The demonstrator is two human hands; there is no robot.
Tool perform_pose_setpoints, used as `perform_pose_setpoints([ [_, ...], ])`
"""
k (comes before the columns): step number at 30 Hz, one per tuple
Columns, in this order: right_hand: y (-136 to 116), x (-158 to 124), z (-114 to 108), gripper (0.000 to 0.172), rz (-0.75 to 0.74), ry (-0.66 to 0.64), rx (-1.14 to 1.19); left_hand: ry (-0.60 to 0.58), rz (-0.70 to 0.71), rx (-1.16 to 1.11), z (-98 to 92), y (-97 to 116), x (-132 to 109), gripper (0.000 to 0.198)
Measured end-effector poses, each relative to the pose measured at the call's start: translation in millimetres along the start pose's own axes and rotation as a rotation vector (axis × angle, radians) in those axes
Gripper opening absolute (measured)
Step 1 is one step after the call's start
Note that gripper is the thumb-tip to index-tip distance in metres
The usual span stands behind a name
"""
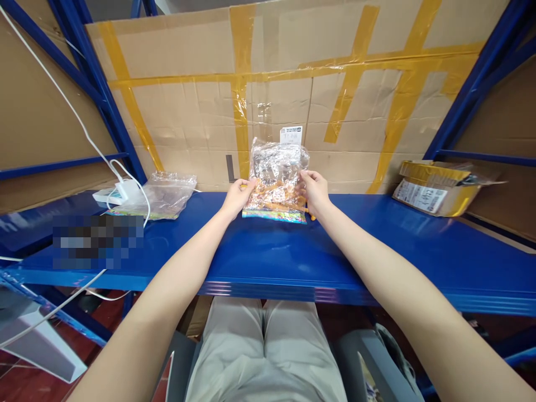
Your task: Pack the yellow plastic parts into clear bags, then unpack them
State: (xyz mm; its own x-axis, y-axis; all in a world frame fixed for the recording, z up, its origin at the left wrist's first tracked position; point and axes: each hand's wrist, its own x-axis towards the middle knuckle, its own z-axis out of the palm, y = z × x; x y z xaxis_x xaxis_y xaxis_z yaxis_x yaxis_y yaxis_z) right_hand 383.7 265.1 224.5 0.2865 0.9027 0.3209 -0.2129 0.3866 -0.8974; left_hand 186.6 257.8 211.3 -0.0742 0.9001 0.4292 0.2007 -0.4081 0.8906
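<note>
A clear plastic bag (278,167) with orange pieces inside and a colourful printed strip along its near edge stands at the middle of the blue shelf, near the cardboard backing. My left hand (238,196) pinches the bag's left side with its fingers closed. On the opposite side, my right hand (315,191) grips the bag's right edge between thumb and fingers. Small orange pieces (312,216) show on the shelf just below my right hand.
Another clear bag (170,192) lies at the left beside a white power strip (121,192) with cables. A taped cardboard box (438,190) sits at the right. Blue posts flank the cardboard wall (188,123). A blurred patch covers something at the left front.
</note>
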Motion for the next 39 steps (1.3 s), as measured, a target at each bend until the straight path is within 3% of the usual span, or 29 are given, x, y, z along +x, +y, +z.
perform_pose_setpoints([
  [3,-1,4,-3,0.022,-0.018,0.076,0.052,-0.156,0.023,0.067,1.8,-1,-2,0.036],
  [5,-2,6,-3,0.019,0.006,0.106,0.081,-0.201,0.045,0.103,2.9,-2,-4,0.038],
  [11,-5,6,-2,0.014,0.129,0.13,0.151,-0.151,0.004,0.018,3.2,0,-3,0.037],
  [19,0,17,-12,0.027,0.126,-0.051,0.111,-0.166,-0.097,-0.081,-0.3,1,-2,0.045],
  [24,-3,17,-13,0.016,0.141,0.034,0.19,-0.205,-0.148,-0.181,-0.3,0,0,0.043],
  [27,-6,14,-12,0.01,0.122,0.08,0.215,-0.187,-0.146,-0.222,-0.1,0,2,0.041],
  [31,-6,9,-9,0.013,0.086,0.073,0.15,-0.13,-0.134,-0.196,-1.5,1,3,0.036],
  [39,0,-1,0,0.02,0.167,-0.111,-0.003,0.08,-0.012,-0.071,-5.0,0,4,0.03],
])
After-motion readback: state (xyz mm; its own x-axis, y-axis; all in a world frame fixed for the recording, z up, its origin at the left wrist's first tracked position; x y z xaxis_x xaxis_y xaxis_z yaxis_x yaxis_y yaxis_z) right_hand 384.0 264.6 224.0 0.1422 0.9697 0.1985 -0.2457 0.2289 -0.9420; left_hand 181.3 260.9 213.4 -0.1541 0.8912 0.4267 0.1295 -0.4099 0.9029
